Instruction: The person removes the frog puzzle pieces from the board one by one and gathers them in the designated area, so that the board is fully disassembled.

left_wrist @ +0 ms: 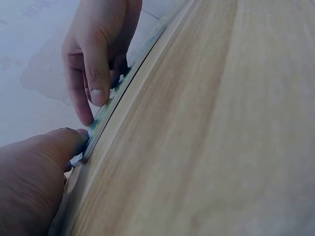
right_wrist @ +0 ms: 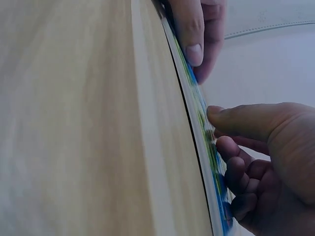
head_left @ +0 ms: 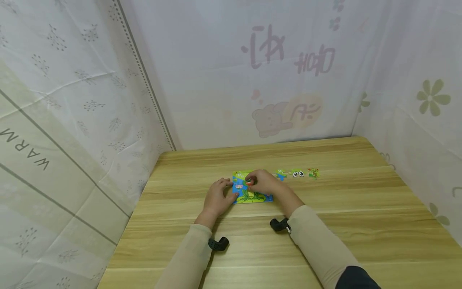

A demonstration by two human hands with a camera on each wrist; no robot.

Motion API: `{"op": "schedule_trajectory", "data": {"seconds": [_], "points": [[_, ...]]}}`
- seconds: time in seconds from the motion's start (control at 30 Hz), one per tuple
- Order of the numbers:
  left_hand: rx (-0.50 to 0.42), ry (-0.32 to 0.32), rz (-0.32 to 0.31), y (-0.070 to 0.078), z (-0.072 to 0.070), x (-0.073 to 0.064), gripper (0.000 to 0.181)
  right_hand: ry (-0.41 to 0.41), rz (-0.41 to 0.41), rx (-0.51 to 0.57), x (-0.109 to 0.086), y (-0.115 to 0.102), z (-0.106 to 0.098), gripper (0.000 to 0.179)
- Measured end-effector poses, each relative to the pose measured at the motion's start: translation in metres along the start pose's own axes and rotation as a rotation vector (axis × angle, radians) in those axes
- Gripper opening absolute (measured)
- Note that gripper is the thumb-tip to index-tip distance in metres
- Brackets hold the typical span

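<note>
A frog puzzle board [head_left: 266, 199], bright blue, green and yellow, lies flat on the wooden table. My left hand [head_left: 216, 197] rests at the board's left side, its thumb at the near corner and its fingers loosely extended along the edge. Over the upper middle of the board, my right hand [head_left: 266, 182] pinches a small puzzle piece [head_left: 250, 182] with red on it between thumb and fingers. The hand covers part of the picture. In the right wrist view, the right thumb [right_wrist: 231, 119] and curled fingers are close against the board's surface.
To the right of the board lie three loose pieces in a row: a blue-green one [head_left: 281, 175], one with two big eyes [head_left: 298, 174], and a green one with red spots [head_left: 313, 173]. Printed curtains [head_left: 216, 100] surround the wooden table [head_left: 202, 160] behind and at the sides.
</note>
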State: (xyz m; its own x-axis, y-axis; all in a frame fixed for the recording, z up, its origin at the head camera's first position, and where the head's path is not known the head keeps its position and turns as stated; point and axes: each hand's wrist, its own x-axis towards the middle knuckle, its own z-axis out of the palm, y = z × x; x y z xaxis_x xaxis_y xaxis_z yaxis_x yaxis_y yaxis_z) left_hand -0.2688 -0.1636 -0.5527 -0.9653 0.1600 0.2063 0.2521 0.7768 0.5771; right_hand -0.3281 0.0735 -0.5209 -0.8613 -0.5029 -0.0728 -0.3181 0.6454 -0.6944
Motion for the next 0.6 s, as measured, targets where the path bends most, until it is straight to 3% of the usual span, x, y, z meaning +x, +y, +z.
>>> {"op": "schedule_trajectory", "data": {"seconds": [0.6], "points": [[-0.015,0.001,0.004,-0.0002,-0.0003,0.0005,0.049,0.022,-0.015,-0.007,-0.0016,-0.0018,0.0055,0.037]]}}
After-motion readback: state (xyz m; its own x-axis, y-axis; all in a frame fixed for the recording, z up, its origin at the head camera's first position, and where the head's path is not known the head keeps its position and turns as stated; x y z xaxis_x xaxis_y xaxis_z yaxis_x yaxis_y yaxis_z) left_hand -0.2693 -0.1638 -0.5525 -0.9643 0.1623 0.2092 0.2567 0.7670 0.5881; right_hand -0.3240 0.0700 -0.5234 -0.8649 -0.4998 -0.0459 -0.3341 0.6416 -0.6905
